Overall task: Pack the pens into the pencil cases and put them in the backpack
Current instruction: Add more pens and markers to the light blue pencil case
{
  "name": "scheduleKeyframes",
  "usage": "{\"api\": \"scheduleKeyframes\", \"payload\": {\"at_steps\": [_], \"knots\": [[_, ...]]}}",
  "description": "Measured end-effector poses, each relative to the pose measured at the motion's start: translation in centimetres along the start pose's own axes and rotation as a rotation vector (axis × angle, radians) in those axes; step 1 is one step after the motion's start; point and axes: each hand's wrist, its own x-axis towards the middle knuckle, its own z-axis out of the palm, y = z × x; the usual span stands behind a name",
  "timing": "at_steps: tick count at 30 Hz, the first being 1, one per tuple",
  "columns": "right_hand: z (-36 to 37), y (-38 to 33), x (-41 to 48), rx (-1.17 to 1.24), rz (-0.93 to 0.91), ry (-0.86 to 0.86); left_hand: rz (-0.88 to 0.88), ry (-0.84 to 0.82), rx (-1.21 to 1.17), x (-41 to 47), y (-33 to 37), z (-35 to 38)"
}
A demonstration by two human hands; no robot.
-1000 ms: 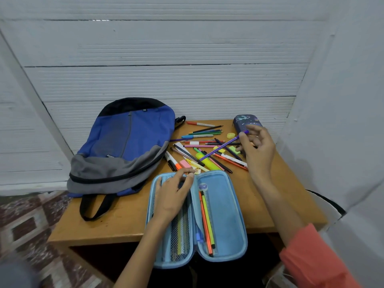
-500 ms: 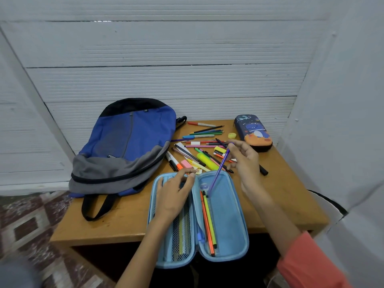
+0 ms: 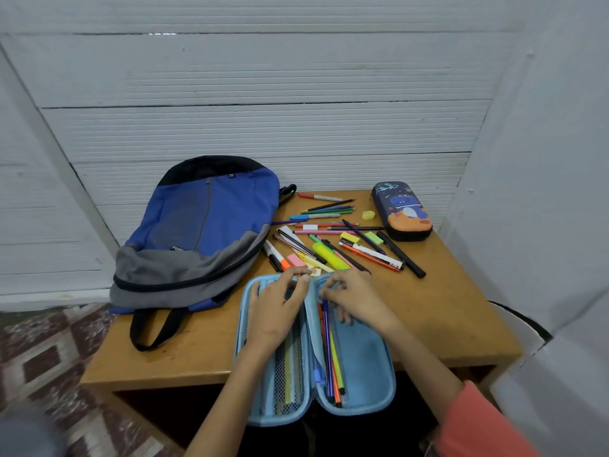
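Note:
An open light blue pencil case [image 3: 372, 367] lies at the table's near edge. My left hand [image 3: 273, 308] rests on its mesh-pocket half, fingers curled at the top of the middle flap. My right hand [image 3: 357, 300] is at the top of the other half, fingertips pinching the upper end of a purple pen [image 3: 326, 351]. That pen lies in the case beside an orange and a yellow one. A pile of loose pens and markers [image 3: 329, 239] is spread behind the case. At the back right lies a shut dark dinosaur pencil case [image 3: 402, 209]. A blue and grey backpack [image 3: 204, 225] lies flat on the left.
The wooden table [image 3: 454, 311] is small, with white walls close behind and to the right. A yellow cap [image 3: 368, 215] and small erasers lie among the pens. The backpack's black strap [image 3: 148, 328] hangs towards the front edge. Patterned floor shows at the left.
My right hand carried the purple pen from above the pile down into the open case's right half, where the pen now lies flat. My left hand stayed on the case.

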Motion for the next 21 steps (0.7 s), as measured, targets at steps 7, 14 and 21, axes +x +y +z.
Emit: {"api": "scheduleKeyframes", "payload": {"at_steps": [7,14,21], "knots": [[-4.1,1.0,3.1,-0.302,0.029,0.392,-0.018,-0.001,-0.001,0.0,0.1,0.0],[-4.9,3.8,4.0,-0.361,0.084,0.355,-0.006,0.001,0.004,-0.1,0.2,-0.1],[-4.6,4.2,3.8,-0.371,0.041,0.387,-0.006,-0.009,-0.007,-0.1,0.3,-0.1]]}}
